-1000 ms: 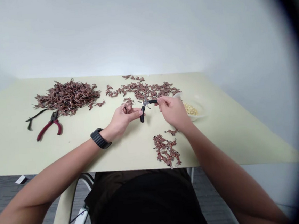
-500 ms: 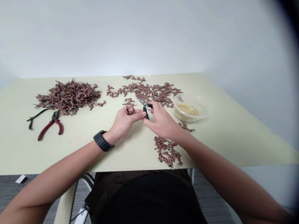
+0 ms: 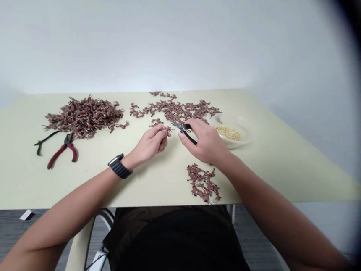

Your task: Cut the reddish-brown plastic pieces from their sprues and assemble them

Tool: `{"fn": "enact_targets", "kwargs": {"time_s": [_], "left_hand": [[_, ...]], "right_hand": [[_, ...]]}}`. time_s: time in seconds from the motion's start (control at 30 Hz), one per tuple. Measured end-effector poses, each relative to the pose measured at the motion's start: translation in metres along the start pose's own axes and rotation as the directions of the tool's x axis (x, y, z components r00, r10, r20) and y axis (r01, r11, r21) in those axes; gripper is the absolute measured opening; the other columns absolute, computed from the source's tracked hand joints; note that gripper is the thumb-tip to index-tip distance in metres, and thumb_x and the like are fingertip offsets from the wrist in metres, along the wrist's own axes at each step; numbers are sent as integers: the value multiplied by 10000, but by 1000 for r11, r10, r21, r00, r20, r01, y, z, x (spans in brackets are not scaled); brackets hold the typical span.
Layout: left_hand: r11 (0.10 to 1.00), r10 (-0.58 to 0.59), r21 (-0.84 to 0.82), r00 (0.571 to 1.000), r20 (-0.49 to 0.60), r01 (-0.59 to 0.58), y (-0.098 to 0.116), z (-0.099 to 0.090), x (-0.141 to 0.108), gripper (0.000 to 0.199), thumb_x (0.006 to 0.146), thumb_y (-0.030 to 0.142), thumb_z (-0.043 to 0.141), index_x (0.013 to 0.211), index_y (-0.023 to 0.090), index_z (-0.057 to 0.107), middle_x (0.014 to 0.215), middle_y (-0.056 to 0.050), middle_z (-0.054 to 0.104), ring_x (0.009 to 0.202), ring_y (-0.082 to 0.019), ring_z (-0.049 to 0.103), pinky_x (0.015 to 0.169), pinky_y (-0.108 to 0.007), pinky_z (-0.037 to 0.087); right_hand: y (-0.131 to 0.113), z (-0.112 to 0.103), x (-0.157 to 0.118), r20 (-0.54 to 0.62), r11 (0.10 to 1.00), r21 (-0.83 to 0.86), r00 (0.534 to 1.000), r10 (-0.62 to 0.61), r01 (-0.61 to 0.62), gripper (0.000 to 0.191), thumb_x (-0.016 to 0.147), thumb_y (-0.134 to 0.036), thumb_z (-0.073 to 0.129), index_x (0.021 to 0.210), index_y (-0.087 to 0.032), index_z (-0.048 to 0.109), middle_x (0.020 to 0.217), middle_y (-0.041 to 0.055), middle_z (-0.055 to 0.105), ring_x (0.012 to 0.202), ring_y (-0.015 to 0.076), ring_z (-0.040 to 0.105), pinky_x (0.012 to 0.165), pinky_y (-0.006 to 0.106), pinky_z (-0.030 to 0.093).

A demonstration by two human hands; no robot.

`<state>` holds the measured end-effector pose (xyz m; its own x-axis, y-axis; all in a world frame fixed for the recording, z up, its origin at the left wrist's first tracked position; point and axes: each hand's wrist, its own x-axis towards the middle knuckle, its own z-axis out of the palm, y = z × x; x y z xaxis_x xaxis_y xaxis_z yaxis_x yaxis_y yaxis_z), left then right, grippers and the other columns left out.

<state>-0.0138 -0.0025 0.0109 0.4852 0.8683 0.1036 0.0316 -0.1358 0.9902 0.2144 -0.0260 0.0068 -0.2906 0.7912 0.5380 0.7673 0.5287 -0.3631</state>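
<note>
Pinched in the fingers of my left hand (image 3: 152, 144) is a small brown animal figurine (image 3: 169, 129), mostly covered by the fingertips. My right hand (image 3: 206, 140) is closed around black-handled pliers (image 3: 188, 135), whose jaws point left toward the figurine. A small gap shows between jaw tips and figurine. Just behind both hands lies a spread of similar brown figurines (image 3: 178, 109). A smaller group of figurines (image 3: 203, 183) rests near the table's front edge, below my right wrist.
A clear plastic bowl (image 3: 246, 136) of small yellow bits (image 3: 227, 133) stands right of my right hand. At the left rises a large heap of figurines (image 3: 84, 116). Red-handled pliers (image 3: 62, 150) and a thin black tool (image 3: 46, 141) lie before it on the pale table (image 3: 134, 190).
My hands have drawn apart; the left thumb no longer touches the pliers. The right hand has shifted right and the pliers have turned so their jaws point more to the left.
</note>
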Motion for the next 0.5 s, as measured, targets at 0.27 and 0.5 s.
{"fn": "enact_targets", "kwargs": {"time_s": [0.27,0.5], "left_hand": [[974,-89,216,992,87,68,13,-23,2,163,987,233,531,935,166,670,622,24,479,519,-92,372,520,-245,299],[949,-106,310,982,160,52,21,-32,2,240,956,310,577,829,174,729,530,7,449,472,-119,356,494,-281,282]], "right_hand": [[12,-8,0,86,990,29,986,-143,141,328,995,-425,629,1248,-220,664,1115,114,721,948,285,688,849,417,525],[7,-12,0,196,995,41,976,-95,88,345,980,-444,624,1252,-239,680,1112,113,711,926,285,665,844,422,516]]}}
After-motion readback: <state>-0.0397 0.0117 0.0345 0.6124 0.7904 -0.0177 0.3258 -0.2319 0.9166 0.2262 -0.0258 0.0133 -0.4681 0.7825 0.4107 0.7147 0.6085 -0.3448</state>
